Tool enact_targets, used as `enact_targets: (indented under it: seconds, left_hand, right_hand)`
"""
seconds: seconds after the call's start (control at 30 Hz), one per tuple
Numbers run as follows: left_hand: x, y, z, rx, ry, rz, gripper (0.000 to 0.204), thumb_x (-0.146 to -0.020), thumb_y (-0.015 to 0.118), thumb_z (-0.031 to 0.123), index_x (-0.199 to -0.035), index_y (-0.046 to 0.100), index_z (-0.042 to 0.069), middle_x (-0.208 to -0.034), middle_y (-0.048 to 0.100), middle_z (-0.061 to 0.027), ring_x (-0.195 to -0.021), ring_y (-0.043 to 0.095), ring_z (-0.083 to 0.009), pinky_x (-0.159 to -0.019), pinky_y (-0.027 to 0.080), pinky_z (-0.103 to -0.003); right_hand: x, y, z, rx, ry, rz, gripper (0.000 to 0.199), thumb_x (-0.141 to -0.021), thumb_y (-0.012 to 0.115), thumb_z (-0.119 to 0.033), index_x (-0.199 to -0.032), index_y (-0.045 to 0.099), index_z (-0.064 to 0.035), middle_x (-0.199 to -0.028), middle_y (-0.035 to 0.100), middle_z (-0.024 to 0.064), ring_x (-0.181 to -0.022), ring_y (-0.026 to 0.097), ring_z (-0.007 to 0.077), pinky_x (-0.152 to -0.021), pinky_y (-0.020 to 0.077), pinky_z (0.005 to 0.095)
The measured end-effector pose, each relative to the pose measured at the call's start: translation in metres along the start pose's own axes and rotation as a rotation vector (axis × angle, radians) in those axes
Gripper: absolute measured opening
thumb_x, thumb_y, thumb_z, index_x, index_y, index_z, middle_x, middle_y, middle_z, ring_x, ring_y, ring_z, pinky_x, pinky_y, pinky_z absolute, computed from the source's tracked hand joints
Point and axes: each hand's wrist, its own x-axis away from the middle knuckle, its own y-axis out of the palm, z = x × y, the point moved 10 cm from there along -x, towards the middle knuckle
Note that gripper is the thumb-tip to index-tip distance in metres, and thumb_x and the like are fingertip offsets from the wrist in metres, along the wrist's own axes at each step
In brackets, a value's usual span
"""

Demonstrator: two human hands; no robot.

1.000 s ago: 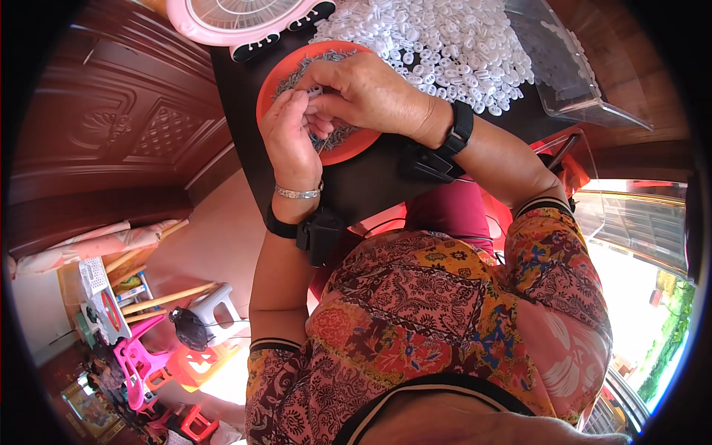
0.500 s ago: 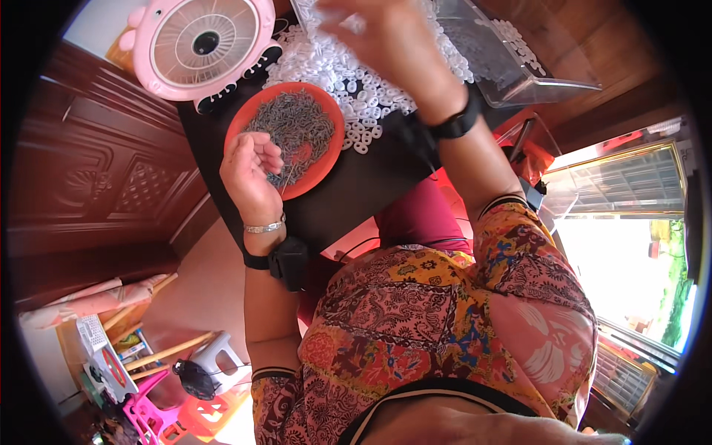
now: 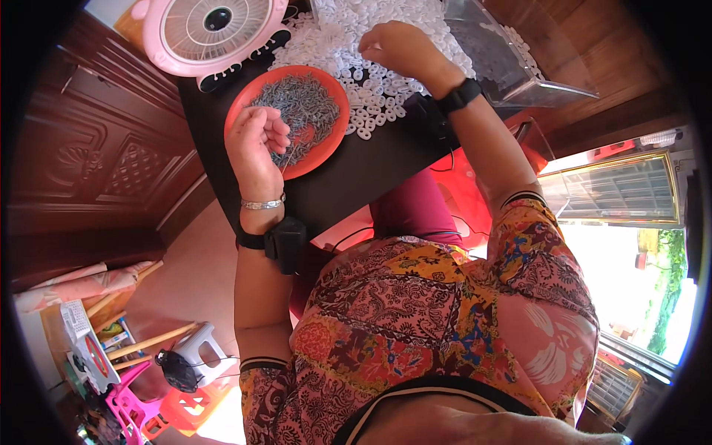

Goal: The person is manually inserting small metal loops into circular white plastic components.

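— two hands at work, so start on the left: what does the left hand (image 3: 256, 137) hold?
— its fingers are curled in narrow, pinching a thin metal pin whose tip pokes down out of the grip. under and just right of that grip sits the orange plate (image 3: 245, 104), heaped with small grey metal pins (image 3: 300, 111).
— and up beyond that grip?
— a pink fan (image 3: 215, 26) lies flat, its edge just past the plate's far rim. all of it rests on the black table (image 3: 348, 170).
— moving right, what about the right hand (image 3: 400, 48)?
— it lies knuckles up on the pile of white rings (image 3: 356, 44), fingers bent down into them. whether it grips a ring, i cannot tell; the fingertips are hidden.
— and right of that hand?
— a clear plastic box (image 3: 504, 59) with dark contents, just beside the wrist, which wears a black band (image 3: 460, 95).
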Motion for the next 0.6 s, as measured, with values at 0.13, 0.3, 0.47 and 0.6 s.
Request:
enact_targets:
  seconds: [0.13,0.3,0.47,0.6]
  left_hand:
    - [-0.001,0.001,-0.001,-0.012,-0.002,0.004,0.021,-0.089,0.047,0.018,-0.081,0.058,0.003,-0.065,0.057,-0.0036,-0.052,0.05,-0.009,-0.048,0.036,-0.02]
    - [0.001,0.002,-0.001,-0.01,-0.007,-0.005,0.02,-0.089,0.047,0.018,-0.08,0.058,0.004,-0.064,0.057,-0.0032,-0.051,0.05,-0.0086,-0.047,0.036,-0.02]
    - [0.001,0.001,-0.002,-0.036,-0.024,-0.008,0.021,-0.089,0.047,0.019,-0.083,0.058,0.003,-0.066,0.057,-0.0038,-0.053,0.05,-0.0094,-0.05,0.036,-0.021]
    - [0.001,0.002,-0.003,-0.064,-0.04,-0.014,0.022,-0.089,0.045,0.02,-0.086,0.058,0.002,-0.067,0.057,-0.0043,-0.056,0.05,-0.0102,-0.052,0.037,-0.022]
  right_hand:
    - [-0.009,0.03,-0.001,0.067,-0.038,-0.05,0.02,-0.076,0.06,-0.027,-0.086,0.069,-0.0122,-0.082,0.065,0.0101,-0.082,0.062,0.0285,-0.075,0.0487,0.0402]
    - [-0.012,0.044,-0.001,0.216,-0.037,-0.117,0.018,-0.077,0.057,-0.024,-0.087,0.067,-0.0133,-0.081,0.065,0.0096,-0.083,0.061,0.0299,-0.075,0.0491,0.0406]
    - [-0.011,0.031,0.011,0.294,0.02,-0.069,0.017,-0.077,0.057,-0.024,-0.086,0.067,-0.0136,-0.08,0.063,0.0091,-0.083,0.061,0.0296,-0.074,0.049,0.0411]
    - [-0.008,0.026,-0.002,0.32,-0.021,-0.016,0.017,-0.078,0.058,-0.024,-0.088,0.067,-0.0134,-0.082,0.064,0.0088,-0.082,0.061,0.0295,-0.072,0.0489,0.0404]
